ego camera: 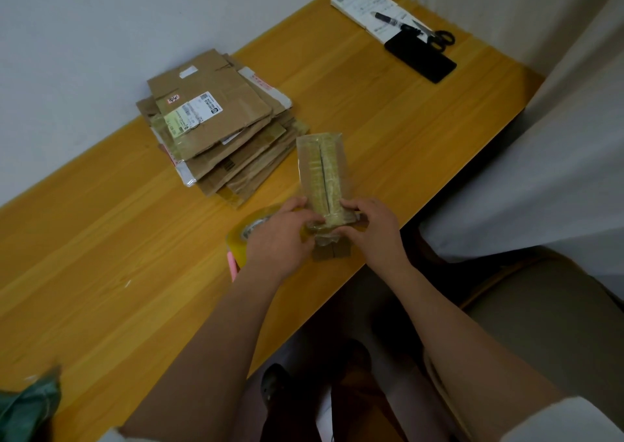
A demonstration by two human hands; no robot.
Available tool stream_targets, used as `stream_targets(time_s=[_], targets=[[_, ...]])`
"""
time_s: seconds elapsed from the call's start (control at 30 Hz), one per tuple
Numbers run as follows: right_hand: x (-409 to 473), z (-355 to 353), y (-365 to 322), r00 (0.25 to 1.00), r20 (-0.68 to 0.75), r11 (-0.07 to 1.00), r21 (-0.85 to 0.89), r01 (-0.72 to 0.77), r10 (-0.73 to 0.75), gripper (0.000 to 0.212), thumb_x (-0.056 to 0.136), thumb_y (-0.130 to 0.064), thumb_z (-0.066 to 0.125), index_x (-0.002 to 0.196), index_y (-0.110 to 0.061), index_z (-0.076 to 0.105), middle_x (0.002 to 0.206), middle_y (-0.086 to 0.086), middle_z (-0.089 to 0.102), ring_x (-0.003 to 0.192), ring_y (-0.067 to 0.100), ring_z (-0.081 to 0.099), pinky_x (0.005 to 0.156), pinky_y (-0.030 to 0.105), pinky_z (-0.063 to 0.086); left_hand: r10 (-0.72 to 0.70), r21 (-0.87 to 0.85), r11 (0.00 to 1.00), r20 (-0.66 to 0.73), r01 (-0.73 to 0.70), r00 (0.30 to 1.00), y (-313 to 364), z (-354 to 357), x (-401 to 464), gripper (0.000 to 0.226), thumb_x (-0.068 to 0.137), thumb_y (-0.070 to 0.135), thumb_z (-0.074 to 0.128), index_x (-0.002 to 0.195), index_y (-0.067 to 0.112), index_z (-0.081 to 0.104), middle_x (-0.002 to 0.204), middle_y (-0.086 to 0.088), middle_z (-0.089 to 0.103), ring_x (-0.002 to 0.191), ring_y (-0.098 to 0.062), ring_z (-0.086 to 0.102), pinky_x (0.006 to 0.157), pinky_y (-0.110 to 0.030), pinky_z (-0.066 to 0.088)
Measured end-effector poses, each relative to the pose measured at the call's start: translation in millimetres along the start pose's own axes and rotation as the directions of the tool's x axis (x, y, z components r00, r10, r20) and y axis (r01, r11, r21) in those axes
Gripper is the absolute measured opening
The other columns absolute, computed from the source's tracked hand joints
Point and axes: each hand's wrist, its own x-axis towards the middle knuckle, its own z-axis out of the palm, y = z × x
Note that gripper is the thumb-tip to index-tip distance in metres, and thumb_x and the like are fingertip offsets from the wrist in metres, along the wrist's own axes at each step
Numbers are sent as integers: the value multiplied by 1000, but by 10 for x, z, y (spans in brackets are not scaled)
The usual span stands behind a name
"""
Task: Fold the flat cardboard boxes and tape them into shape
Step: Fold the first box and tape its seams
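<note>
A small folded cardboard box stands near the table's right edge, its top flaps closed along a centre seam under yellowish tape. My left hand holds a roll of clear yellowish tape against the box's near end, fingers curled over it. My right hand grips the near right corner of the box, thumb pressing the tape strip down. A stack of flat cardboard boxes with shipping labels lies at the back left, against the wall.
On the wooden table, a notepad with a pen, black scissors and a dark phone lie at the far right. A pink object sits by the tape roll. Green fabric covers the near left corner.
</note>
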Motion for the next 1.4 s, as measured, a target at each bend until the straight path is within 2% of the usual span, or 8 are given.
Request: stream_targets(time_s=[0.27,0.4,0.6,0.7,0.83,1.03,1.23,1.4], targets=[[27,-107,29,998,38,992,111,-53,49,44,76,-10,80,117,-21,69,107,-10,64,95,-3,58,80,8,46,-71,39,996,-163,79,984,137,51,10,25,90,34,65,115,32,67,141,15,47,108,-12,60,76,-31,50],[10,-124,37,996,49,978,190,-85,77,42,79,-4,75,115,-26,69,105,-17,63,97,-4,58,82,9,47,-65,37,997,-172,73,983,135,73,6,26,90,34,65,115,33,66,143,15,46,111,-12,60,80,-33,52],[-67,-183,20,968,66,896,368,-248,241,40,89,5,61,110,-28,67,105,-7,70,97,3,65,89,18,51,-79,21,996,-164,84,983,128,86,-3,26,90,34,65,116,35,67,146,15,44,117,-12,57,90,-37,52],[-161,-172,-10,922,-56,855,399,-332,384,30,91,-5,65,112,-25,65,106,-7,69,98,2,64,88,20,52,-92,6,996,-152,94,984,127,80,-6,27,90,34,65,117,35,66,148,16,42,120,-13,56,94,-40,51],[-321,-67,-138,771,-338,808,465,-362,540,9,93,-17,63,97,-24,68,90,-4,70,83,6,67,80,28,57,-94,-1,996,-143,95,985,128,71,2,28,90,32,66,117,34,67,148,15,43,120,-14,56,94,-42,51],[-342,67,-307,763,-274,712,623,-323,585,11,92,-11,65,95,-18,72,85,0,75,80,10,72,76,26,58,-99,3,995,-120,100,988,118,54,6,27,91,32,65,117,35,67,149,16,41,120,-12,56,92,-41,53],[-289,101,-339,733,-255,681,636,-364,630,16,93,-16,65,106,-11,72,89,-2,75,82,7,72,76,24,57,-81,8,997,-121,83,989,107,61,12,27,91,32,64,118,34,66,149,14,42,120,-12,56,93,-40,52],[-201,109,-403,700,-158,599,665,-446,696,3,91,-25,67,91,-28,69,86,-8,73,83,3,69,69,17,52,-67,27,997,-128,72,989,86,59,13,27,91,32,64,118,33,67,149,14,42,118,-12,58,90,-39,53]])
